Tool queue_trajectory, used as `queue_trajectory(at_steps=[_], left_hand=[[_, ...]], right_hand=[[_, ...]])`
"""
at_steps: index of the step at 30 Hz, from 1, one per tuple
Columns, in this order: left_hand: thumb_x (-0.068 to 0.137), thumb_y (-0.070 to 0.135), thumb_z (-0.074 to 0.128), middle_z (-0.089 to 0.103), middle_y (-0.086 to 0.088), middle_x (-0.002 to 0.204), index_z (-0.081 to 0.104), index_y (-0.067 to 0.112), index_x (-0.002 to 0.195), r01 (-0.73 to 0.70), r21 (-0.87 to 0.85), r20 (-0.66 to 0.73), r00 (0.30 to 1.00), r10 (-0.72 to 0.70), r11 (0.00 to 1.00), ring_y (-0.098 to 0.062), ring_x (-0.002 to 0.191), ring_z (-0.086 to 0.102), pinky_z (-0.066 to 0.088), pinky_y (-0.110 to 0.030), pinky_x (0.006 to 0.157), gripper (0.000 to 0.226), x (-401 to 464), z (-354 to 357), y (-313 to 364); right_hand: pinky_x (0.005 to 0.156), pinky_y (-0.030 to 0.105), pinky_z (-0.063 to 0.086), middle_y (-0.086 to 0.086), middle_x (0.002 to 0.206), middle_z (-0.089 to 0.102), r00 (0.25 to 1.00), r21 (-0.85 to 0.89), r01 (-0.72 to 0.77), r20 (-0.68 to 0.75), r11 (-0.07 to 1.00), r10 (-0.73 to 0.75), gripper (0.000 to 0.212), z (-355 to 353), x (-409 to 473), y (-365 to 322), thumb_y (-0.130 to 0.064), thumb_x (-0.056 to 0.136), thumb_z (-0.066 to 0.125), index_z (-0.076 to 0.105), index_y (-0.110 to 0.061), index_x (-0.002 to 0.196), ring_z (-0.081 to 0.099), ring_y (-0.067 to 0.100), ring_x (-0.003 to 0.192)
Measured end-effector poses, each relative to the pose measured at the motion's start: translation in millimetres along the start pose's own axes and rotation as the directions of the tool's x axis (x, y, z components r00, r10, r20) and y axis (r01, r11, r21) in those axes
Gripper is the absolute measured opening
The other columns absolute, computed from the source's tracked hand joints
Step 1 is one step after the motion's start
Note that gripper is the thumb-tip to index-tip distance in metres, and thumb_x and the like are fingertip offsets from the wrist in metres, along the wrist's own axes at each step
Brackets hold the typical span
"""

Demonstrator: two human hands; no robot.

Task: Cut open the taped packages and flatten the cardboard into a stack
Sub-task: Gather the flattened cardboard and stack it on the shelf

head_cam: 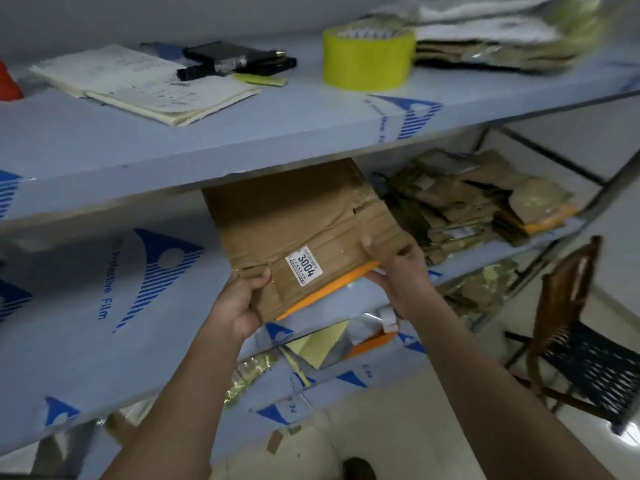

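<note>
Both hands, left hand (242, 299) and right hand (398, 268), grip the flattened cardboard (294, 220) by its near corners. Looks light but floppy along the creases, so I'd keep holding both edges.

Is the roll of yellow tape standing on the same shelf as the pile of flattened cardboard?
No, the yellow tape roll stands on the upper shelf, while the cardboard pile lies on the shelf below.

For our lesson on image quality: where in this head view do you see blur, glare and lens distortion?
Head view: the chair and the paper pile at the right edge smear with blur; glare spots the floor; the shelf edges bow, wide-angle distortion; the label on the cardboard stays readable.
</note>
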State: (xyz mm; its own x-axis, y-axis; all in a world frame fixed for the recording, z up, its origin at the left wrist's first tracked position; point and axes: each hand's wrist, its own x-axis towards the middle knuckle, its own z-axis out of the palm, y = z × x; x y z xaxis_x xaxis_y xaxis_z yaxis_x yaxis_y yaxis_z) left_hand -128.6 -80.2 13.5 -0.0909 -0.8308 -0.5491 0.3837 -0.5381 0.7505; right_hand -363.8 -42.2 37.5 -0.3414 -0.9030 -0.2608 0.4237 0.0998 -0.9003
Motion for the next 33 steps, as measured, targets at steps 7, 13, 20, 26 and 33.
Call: queue_trajectory(at_steps=[7, 13, 20, 26, 33], left_hand=[[0.087, 0.004, 0.067, 0.071, -0.009, 0.111, 0.055, 0.018, 0.121, 0.014, 0.062, 0.156, 0.987, -0.023, 0.998, -0.025, 0.093, 0.068, 0.058, -0.041, 0.057, 0.039, -30.4, 119.2, -45.8], [0.087, -0.001, 0.067, 0.072, -0.009, 0.099, 0.058, 0.020, 0.104, -0.007, 0.086, 0.260, 0.966, -0.015, 0.996, -0.025, 0.087, 0.068, 0.057, -0.047, 0.072, 0.028, -57.7, 241.1, -103.2], [0.088, -0.004, 0.064, 0.071, -0.012, 0.102, 0.060, 0.019, 0.109, 0.086, 0.088, 0.308, 0.945, -0.109, 0.992, -0.029, 0.092, 0.068, 0.053, -0.055, 0.086, 0.032, -91.4, 411.0, -219.9], [0.085, 0.000, 0.070, 0.072, -0.011, 0.107, 0.062, 0.021, 0.115, 0.148, 0.108, 0.303, 0.937, -0.174, 0.983, -0.030, 0.100, 0.067, 0.056, -0.052, 0.081, 0.037, -92.5, 473.3, -258.0], [0.096, 0.004, 0.054, 0.067, -0.011, 0.090, 0.064, 0.009, 0.096, 0.167, 0.328, 0.246, 0.935, -0.255, 0.930, -0.024, 0.081, 0.062, 0.053, -0.037, 0.074, 0.012, -54.7, 504.5, -264.8]], right_hand=[[0.087, 0.046, 0.058, 0.003, 0.116, 0.068, 0.969, 0.084, 0.148, -0.211, 0.985, -0.128, 0.034, -107.4, -33.6, -56.9, -0.008, 0.085, 0.074, 0.059, -0.021, 0.113, 0.066, 0.026, 0.108], [0.089, 0.045, 0.058, 0.006, 0.126, 0.064, 0.925, 0.247, 0.217, -0.360, 0.945, -0.119, 0.060, -230.0, -47.7, -96.5, -0.010, 0.084, 0.075, 0.049, -0.016, 0.137, 0.066, 0.025, 0.110], [0.069, 0.039, 0.060, 0.008, 0.126, 0.066, 0.954, 0.200, 0.144, -0.289, 0.969, -0.082, 0.072, -381.7, -62.7, -142.8, -0.013, 0.081, 0.076, 0.040, -0.026, 0.143, 0.070, 0.030, 0.105], [0.077, 0.047, 0.060, 0.009, 0.127, 0.064, 0.960, 0.272, 0.124, -0.277, 0.954, -0.046, 0.081, -444.2, -44.3, -168.7, -0.003, 0.085, 0.071, 0.030, -0.037, 0.147, 0.069, 0.031, 0.105], [0.077, 0.043, 0.061, 0.008, 0.123, 0.064, 0.922, 0.288, 0.083, -0.386, 0.954, 0.037, 0.069, -489.0, -6.0, -165.4, 0.005, 0.088, 0.066, 0.037, -0.029, 0.140, 0.067, 0.030, 0.108]])
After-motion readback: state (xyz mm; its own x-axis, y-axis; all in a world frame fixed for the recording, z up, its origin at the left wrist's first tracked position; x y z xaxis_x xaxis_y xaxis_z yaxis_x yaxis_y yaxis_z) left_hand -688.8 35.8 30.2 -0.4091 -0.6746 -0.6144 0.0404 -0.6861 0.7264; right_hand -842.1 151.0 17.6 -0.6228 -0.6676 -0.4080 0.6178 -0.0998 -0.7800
